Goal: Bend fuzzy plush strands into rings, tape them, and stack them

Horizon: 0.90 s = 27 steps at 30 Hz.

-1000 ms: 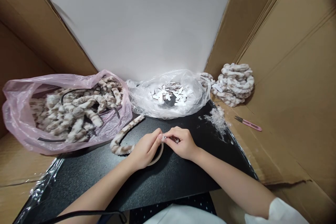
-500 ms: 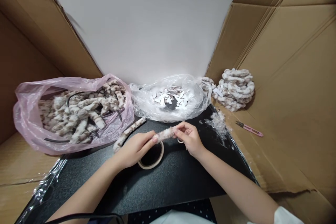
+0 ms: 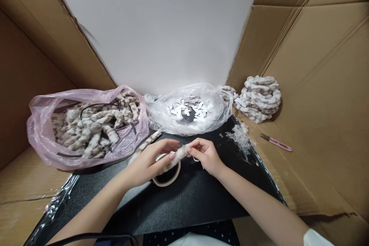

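A furry brown-and-white strip (image 3: 180, 154) slants between my hands above the black work surface (image 3: 184, 203). My right hand (image 3: 206, 157) pinches its upper right end between thumb and fingers. A small white loop (image 3: 196, 159) shows beneath those fingers. My left hand (image 3: 150, 163) has its fingers stretched and spread from the thumb, whose tip rests against the strip. Under the strip lies a pale ring like a tape roll (image 3: 174, 178), partly covered by the strip and my left hand. Another furry strip (image 3: 151, 138) lies behind my left hand, partly hidden.
At the left, a pink plastic bag (image 3: 40, 123) holds furry pieces (image 3: 98, 123). A clear bag (image 3: 161, 123) behind my hands contains small white pieces (image 3: 184, 109). Coiled furry cord (image 3: 261, 100), pink-handled thread snips (image 3: 276, 143) and loose fluff (image 3: 240, 138) are to the right. Cardboard walls (image 3: 325, 84) flank the surface.
My left hand has loosened from its pinch, and its fingers have spread. The strip now tilts more, its lower left end dropping over the ring. My right hand keeps its pinch.
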{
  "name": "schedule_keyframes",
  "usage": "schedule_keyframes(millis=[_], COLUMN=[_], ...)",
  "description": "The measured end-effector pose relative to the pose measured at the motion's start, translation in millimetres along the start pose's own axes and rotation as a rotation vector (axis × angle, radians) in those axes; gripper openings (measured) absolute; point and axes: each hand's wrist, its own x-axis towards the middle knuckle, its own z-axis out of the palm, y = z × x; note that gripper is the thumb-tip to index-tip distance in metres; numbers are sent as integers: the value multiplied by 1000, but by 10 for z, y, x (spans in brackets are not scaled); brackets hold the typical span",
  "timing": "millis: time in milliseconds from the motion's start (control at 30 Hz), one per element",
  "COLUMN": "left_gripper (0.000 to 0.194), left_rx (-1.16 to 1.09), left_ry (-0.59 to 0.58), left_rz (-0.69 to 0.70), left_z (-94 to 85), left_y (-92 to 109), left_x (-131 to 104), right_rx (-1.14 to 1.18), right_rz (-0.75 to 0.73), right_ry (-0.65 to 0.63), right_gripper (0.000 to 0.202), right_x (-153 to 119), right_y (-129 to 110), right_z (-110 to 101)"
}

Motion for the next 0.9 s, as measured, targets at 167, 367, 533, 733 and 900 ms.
schedule_keyframes(millis=[167, 367, 533, 733, 900], left_gripper=[36, 41, 40, 41, 41], left_rx=[-97, -156, -389, -565, -669], left_ry=[-162, -162, -140, -193, -151], left_rz=[-10, 12, -61, -144, -174], left_z=[247, 355, 401, 455, 521], left_y=[183, -3, -182, -213, -246], left_x=[241, 337, 275, 227, 231], right_rx=[-138, -130, -50, 78, 122], right_rz=[-129, -91, -48, -1, -10], right_ry=[11, 27, 58, 34, 29], right_gripper=[22, 21, 28, 33, 30], right_x=[-30, 30, 117, 127, 97], right_y=[-2, 20, 2, -26, -42], right_z=[-41, -103, -184, -163, -82])
